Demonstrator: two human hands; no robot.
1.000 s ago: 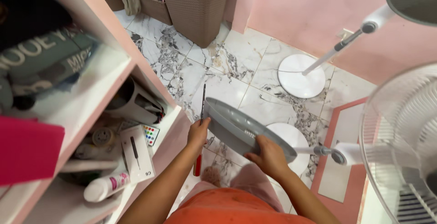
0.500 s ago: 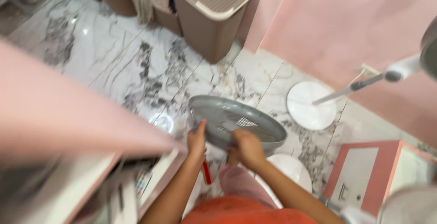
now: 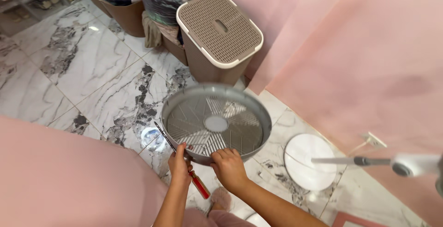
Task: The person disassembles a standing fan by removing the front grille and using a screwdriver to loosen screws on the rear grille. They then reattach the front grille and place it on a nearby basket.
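Both hands hold the fan grille.
Left hand (image 3: pixel 180 162) grips screwdriver (image 3: pixel 184 162) and grille (image 3: pixel 216 123); right hand (image 3: pixel 228 167) clamps its rim. The grille now faces up, showing its spokes.

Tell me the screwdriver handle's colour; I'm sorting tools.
Red, seen in the head view: the screwdriver is in the left hand, its handle jutting below.

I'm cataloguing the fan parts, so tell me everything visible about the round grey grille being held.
The grey fan grille is a round, shallow dish that looks like plastic, with a raised rim, thin ribs radiating from a plain central disc, and slotted sections between them. It is held above the marble floor, tilted so its hollow side faces the camera. The right hand grips its near rim; the left hand, which also holds a red-handled screwdriver, touches the rim beside it.
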